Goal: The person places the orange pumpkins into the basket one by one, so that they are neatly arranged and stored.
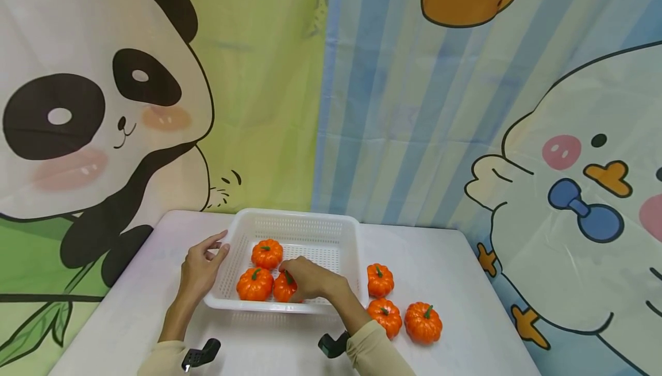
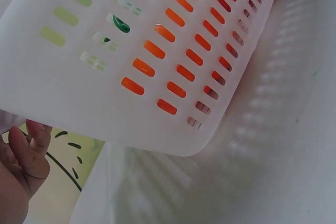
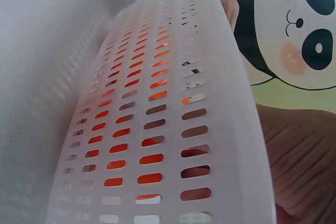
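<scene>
One white basket [image 1: 315,235] containing two pumpkins [image 1: 255,285] and a third pumpkin [image 1: 282,290], gripped from above by the right hand [image 1: 312,278], likely to clear the rim [image 1: 248,306]; left hand [image 1: 200,265], fingers loose, at the rim, perhaps steadying; three loose pumpkins [image 1: 423,323] alongside, on the table [image 1: 465,284].

The basket [image 1: 323,255] sits on the table [image 1: 269,347]. Three pumpkins [image 1: 255,284] are in its left and middle part, one behind two. Three more pumpkins [image 1: 423,323] are on the table, right of the basket. A cloth [image 1: 351,106] hangs behind.
</scene>
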### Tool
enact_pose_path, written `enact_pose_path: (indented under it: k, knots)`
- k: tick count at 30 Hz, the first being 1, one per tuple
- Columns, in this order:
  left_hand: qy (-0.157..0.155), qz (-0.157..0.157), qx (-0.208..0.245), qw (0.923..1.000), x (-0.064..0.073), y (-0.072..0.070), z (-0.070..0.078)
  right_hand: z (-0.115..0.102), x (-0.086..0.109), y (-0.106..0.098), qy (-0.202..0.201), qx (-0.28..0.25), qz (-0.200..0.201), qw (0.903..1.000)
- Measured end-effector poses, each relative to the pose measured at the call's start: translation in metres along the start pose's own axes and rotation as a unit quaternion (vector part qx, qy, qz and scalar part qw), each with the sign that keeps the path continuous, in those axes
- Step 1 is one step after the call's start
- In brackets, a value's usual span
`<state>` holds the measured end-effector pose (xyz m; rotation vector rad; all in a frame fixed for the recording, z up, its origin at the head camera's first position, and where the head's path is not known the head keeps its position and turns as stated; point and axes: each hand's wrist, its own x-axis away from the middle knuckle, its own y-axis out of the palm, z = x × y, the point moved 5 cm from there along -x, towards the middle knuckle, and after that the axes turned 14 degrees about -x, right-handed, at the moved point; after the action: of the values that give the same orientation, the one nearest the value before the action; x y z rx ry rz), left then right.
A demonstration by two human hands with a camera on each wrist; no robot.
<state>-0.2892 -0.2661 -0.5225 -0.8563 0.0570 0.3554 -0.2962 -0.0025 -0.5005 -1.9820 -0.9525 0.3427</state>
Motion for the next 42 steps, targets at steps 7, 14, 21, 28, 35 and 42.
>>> enact_pose_path:
  k: [7, 14, 21, 28, 35, 42]
  knots:
    - [0.003, 0.002, -0.003, 1.0000, 0.000, 0.000, 0.001, 0.000, 0.002, -0.003, 0.009, -0.007, 0.003, 0.9999]
    - [-0.001, 0.005, -0.006, 1.0000, 0.002, 0.000, -0.002, -0.001, 0.002, -0.003, 0.009, -0.015, 0.004, 0.9998]
    - [0.000, 0.006, -0.007, 1.0000, 0.000, 0.000, 0.000, -0.001, 0.008, -0.009, 0.019, -0.019, 0.011, 0.9996]
    - [-0.006, -0.004, -0.006, 1.0000, 0.000, 0.000, 0.000, -0.002, 0.015, -0.020, 0.034, -0.032, 0.021, 0.9987]
    - [-0.005, -0.005, -0.004, 1.0000, -0.001, -0.001, 0.000, 0.001, 0.025, -0.030, 0.054, -0.038, 0.045, 0.9968]
    - [-0.002, -0.005, -0.006, 1.0000, 0.000, 0.001, 0.000, 0.007, 0.038, -0.043, 0.045, -0.043, 0.068, 0.9957]
